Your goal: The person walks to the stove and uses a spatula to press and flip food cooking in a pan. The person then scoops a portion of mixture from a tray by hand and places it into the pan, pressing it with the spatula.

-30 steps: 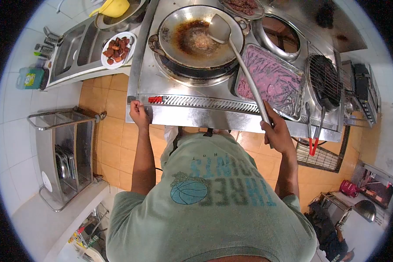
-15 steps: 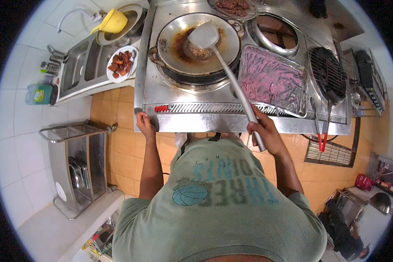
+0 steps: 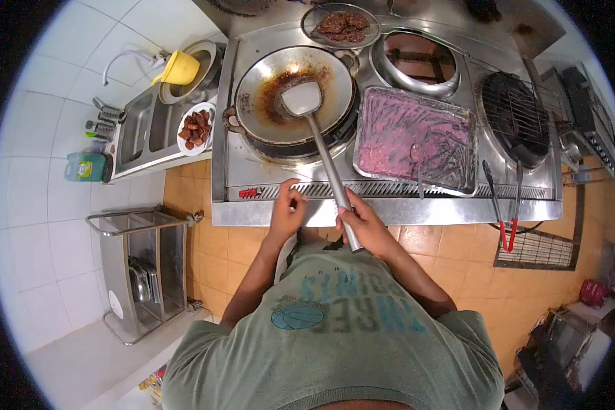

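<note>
Right hand: closed around the thin steel handle of a long metal spatula (image 3: 329, 164), near its lower end. The hand (image 3: 363, 225) is just below the stove's front edge, at lower centre.
Left hand: no longer at the stove's front-left corner, it (image 3: 287, 217) is now close beside the handle, left of it. Its fingers curl loosely with a gap inside the curl, and nothing shows in its grasp.
Spatula blade: broad, pale and flat, it lies over the brown oily residue (image 3: 273, 85) near the middle of the wok, nearer the person than a moment ago. The handle crosses the near rim.
Wok: round, wide, silver-grey steel with two dark looped handles (image 3: 233, 119), it (image 3: 251, 76) sits on the left burner at upper centre.
Change: the right hand has moved inward, so both hands are now close together in front of the wok, with the spatula between them and only the right gripping it.
Right of the wok: a rectangular tray (image 3: 474, 152) holds a pink-purple mass (image 3: 386, 137), with a small spoon (image 3: 420, 183) in it; farther right are a round black wire grill (image 3: 516, 116) and red-handled tongs (image 3: 504, 232).
Top centre: dark browned pieces (image 3: 342, 27) lie in a shallow round dish.
Upper left: a white oval plate (image 3: 183, 145) of reddish-brown chunks (image 3: 197, 128) rests near the sink, below a yellow plastic dipper (image 3: 180, 68).
</note>
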Tool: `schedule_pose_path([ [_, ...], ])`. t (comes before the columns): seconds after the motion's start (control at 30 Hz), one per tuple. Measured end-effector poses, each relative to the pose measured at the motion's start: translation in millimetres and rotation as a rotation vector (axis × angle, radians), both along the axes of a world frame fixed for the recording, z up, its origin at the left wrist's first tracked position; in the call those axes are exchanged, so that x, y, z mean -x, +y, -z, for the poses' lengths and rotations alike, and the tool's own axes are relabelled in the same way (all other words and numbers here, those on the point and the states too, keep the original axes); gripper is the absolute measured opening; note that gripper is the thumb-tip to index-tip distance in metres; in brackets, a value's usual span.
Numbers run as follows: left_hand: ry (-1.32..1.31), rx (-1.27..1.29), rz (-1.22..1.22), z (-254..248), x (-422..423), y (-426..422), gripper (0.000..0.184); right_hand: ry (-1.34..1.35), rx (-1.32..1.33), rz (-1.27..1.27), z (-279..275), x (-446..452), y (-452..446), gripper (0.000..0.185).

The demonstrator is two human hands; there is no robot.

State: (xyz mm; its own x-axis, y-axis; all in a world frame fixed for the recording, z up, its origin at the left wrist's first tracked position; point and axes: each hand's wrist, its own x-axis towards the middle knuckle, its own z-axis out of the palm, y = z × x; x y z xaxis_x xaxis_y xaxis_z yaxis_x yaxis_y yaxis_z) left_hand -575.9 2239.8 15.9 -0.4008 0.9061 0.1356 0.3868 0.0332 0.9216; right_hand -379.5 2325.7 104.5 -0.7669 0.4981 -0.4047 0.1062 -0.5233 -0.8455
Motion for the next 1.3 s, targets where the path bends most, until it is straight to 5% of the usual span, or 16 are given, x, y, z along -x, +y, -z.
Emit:
schedule_pose_path([
  [0.13, -0.056, 0.099, 0.070, -36, -40, 23, 0.048, 0.044, -0.242, -0.159, 6, -3, 24, 0.047],
  [0.17, -0.076, 0.099, 0.024, -39, -49, 27, 0.051, -0.038, -0.095, -0.196, -2, -11, 28, 0.049],
  [0.3, -0.164, 0.100, -0.086, -17, -66, 22, 0.055, 0.192, -0.251, -0.316, 42, -20, 45, 0.052],
  [0.33, -0.170, 0.090, -0.110, -16, -70, 20, 0.054, -0.020, -0.028, -0.541, 6, -24, 62, 0.053],
  [0.4, -0.179, 0.068, -0.161, -15, -77, 14, 0.053, 0.235, -0.634, -0.456, 23, -21, 59, 0.060],
  [0.73, -0.354, 0.064, -0.336, -4, -83, -19, 0.042, 0.148, -1.333, -0.266, 19, -8, 49, 0.046],
  [0.83, -0.290, 0.122, -0.363, -14, -78, -8, 0.047, 0.475, -1.422, -0.223, 26, 9, 46, 0.026],
  [0.93, 0.479, -0.081, -0.206, -43, -61, 11, 0.060, 0.646, -1.393, -0.219, 28, 22, 33, 0.021],
  [1.07, 0.624, -0.252, 0.054, -46, -34, 30, 0.048, 0.670, -1.322, -0.194, 33, 36, 16, 0.026],
  [1.1, 0.540, -0.288, 0.107, -46, -31, 35, 0.030, 0.641, -1.323, -0.182, 31, 37, 13, 0.025],
  [1.3, 0.253, -0.412, 0.375, -37, -2, 45, 0.018, 0.542, -1.362, -0.024, 17, 55, -12, 0.023],
])
